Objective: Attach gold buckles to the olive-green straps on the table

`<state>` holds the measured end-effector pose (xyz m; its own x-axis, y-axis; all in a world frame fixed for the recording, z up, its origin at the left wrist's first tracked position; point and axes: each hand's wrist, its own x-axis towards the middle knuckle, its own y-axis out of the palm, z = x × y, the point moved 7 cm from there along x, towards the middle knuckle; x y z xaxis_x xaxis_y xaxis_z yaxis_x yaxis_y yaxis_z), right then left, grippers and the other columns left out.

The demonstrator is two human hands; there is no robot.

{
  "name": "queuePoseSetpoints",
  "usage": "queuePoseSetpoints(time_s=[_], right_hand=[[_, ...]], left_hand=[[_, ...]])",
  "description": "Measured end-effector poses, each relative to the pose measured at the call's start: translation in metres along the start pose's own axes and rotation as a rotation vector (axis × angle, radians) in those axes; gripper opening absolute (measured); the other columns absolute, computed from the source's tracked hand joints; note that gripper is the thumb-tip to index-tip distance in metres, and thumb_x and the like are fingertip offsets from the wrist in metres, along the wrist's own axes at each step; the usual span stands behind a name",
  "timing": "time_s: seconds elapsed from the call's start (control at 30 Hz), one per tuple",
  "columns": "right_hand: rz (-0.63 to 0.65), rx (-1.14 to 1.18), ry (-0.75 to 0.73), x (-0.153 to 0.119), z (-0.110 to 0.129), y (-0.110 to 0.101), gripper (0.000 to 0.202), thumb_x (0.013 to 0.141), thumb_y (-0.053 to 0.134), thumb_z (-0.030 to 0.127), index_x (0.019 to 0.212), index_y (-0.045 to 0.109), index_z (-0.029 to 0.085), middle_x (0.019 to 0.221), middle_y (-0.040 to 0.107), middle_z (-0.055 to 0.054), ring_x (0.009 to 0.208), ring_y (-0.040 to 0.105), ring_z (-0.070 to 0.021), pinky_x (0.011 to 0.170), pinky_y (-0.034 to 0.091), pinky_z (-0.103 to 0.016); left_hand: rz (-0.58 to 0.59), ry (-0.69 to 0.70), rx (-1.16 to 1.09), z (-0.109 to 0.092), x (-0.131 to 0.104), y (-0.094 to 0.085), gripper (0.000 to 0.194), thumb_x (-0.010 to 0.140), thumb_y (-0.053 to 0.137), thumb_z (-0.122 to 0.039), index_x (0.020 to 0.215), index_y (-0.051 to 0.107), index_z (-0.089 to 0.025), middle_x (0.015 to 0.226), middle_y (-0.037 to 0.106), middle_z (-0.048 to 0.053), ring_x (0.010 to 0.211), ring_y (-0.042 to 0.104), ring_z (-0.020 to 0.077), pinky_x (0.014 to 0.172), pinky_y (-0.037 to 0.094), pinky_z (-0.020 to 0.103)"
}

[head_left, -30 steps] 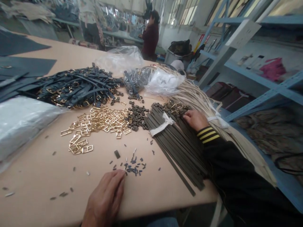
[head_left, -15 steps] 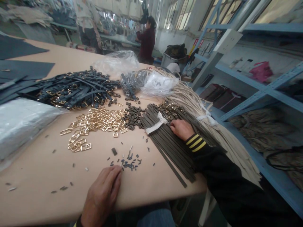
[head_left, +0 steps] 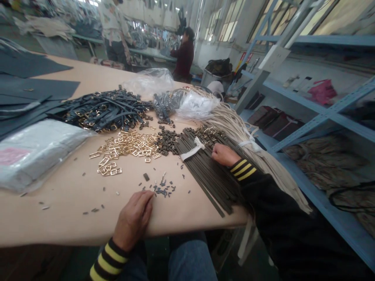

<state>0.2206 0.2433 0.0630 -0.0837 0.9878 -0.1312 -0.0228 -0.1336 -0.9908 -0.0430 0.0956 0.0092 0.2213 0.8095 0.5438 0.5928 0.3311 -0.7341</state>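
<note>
My left hand (head_left: 134,219) rests at the table's front edge with its fingers closed together, fingertips beside a scatter of small dark pieces (head_left: 164,190); whatever they pinch is too small to name. On top of the brown straps (head_left: 202,171) lies my right hand (head_left: 225,155), fingers curled, and what is under them is hidden. A white band (head_left: 192,151) ties part of these straps. Gold buckles (head_left: 136,143) form a loose pile left of the small brown loops (head_left: 167,141).
Dark blue straps with buckles (head_left: 105,109) are heaped farther back. A plastic-wrapped package (head_left: 43,152) lies at left, beige cords (head_left: 263,164) at right. Blue shelving (head_left: 316,111) stands beyond the table's right side. Two people are in the background.
The camera view has shifted, so the table's front edge and my left sleeve show more. Both hands keep nearly the same places beside the small pieces and on the straps.
</note>
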Motion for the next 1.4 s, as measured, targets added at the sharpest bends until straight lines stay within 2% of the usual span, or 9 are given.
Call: queuePoseSetpoints(time_s=[0.1,0.17,0.3,0.37,0.6,0.9,1.13,1.23,1.4], right_hand=[[0.005,0.067,-0.031,-0.037,0.004,-0.021,0.012,0.072,0.039,0.010,0.077,0.050,0.013,0.062,0.061,-0.006,0.064,0.058,-0.0164,0.059,0.039,-0.024],[0.073,0.155,-0.093,-0.071,0.019,-0.017,0.005,0.073,0.041,0.014,0.074,0.045,0.017,0.054,0.055,0.001,0.051,0.054,-0.0119,0.050,0.039,-0.021],[0.556,0.844,-0.183,-0.143,0.076,0.042,0.005,0.072,0.040,0.014,0.072,0.038,0.019,0.050,0.045,0.007,0.037,0.043,-0.0066,0.035,0.034,-0.016],[0.700,1.069,-0.154,-0.168,0.099,0.070,0.006,0.072,0.043,0.016,0.071,0.037,0.018,0.055,0.046,0.006,0.038,0.042,-0.0047,0.034,0.036,-0.015],[0.838,1.415,-0.111,-0.195,0.132,0.112,0.006,0.069,0.047,0.012,0.073,0.044,0.014,0.058,0.053,0.004,0.042,0.047,-0.0028,0.041,0.040,-0.014],[0.831,1.478,-0.131,-0.201,0.136,0.111,0.005,0.067,0.051,0.013,0.070,0.047,0.012,0.060,0.057,0.002,0.044,0.049,-0.0033,0.044,0.041,-0.015],[0.802,1.569,-0.247,-0.207,0.147,0.105,0.014,0.068,0.056,0.023,0.072,0.046,0.013,0.064,0.059,-0.001,0.048,0.053,-0.0055,0.044,0.041,-0.016],[0.794,1.567,-0.233,-0.206,0.149,0.109,0.016,0.069,0.056,0.024,0.072,0.045,0.014,0.064,0.059,-0.001,0.046,0.051,-0.0049,0.042,0.039,-0.016],[0.734,1.518,-0.152,-0.200,0.144,0.118,0.012,0.068,0.054,0.022,0.072,0.046,0.014,0.066,0.058,-0.001,0.042,0.046,-0.0033,0.036,0.033,-0.013]], left_hand=[[-0.020,-0.124,-0.132,0.002,-0.001,-0.003,0.018,0.079,0.042,-0.021,0.089,0.055,-0.014,0.084,0.062,0.010,0.081,0.058,0.0187,0.075,0.048,0.032],[-0.002,-0.305,-0.276,-0.003,-0.003,-0.004,0.020,0.078,0.045,-0.027,0.089,0.056,-0.014,0.083,0.063,0.009,0.077,0.059,0.0180,0.072,0.049,0.032],[0.219,-0.715,-0.772,-0.035,-0.021,0.011,0.027,0.078,0.043,-0.035,0.090,0.054,-0.014,0.064,0.062,0.003,0.049,0.054,0.0113,0.044,0.046,0.022],[0.364,-0.828,-0.950,-0.054,-0.033,0.020,0.027,0.076,0.045,-0.038,0.072,0.054,-0.013,0.053,0.056,0.000,0.040,0.047,0.0073,0.037,0.040,0.018],[0.360,-1.118,-1.130,-0.052,-0.076,0.022,0.027,0.070,0.054,-0.039,0.064,0.049,-0.013,0.047,0.052,-0.005,0.033,0.038,0.0022,0.032,0.028,0.013],[0.254,-1.168,-1.261,-0.056,-0.090,0.021,0.029,0.069,0.058,-0.039,0.062,0.044,-0.015,0.042,0.043,-0.008,0.033,0.034,0.0021,0.032,0.024,0.013],[0.339,-1.209,-1.362,-0.069,-0.096,0.035,0.029,0.070,0.054,-0.039,0.060,0.043,-0.015,0.042,0.044,-0.006,0.035,0.037,0.0038,0.038,0.028,0.016],[0.269,-1.084,-1.100,-0.062,-0.092,0.026,0.018,0.072,0.051,-0.031,0.065,0.047,-0.015,0.052,0.049,-0.003,0.046,0.045,0.0076,0.046,0.036,0.020],[0.180,-0.659,-0.545,-0.066,-0.076,-0.008,0.010,0.076,0.046,-0.017,0.075,0.055,-0.016,0.074,0.057,0.003,0.070,0.053,0.0134,0.067,0.043,0.026]])
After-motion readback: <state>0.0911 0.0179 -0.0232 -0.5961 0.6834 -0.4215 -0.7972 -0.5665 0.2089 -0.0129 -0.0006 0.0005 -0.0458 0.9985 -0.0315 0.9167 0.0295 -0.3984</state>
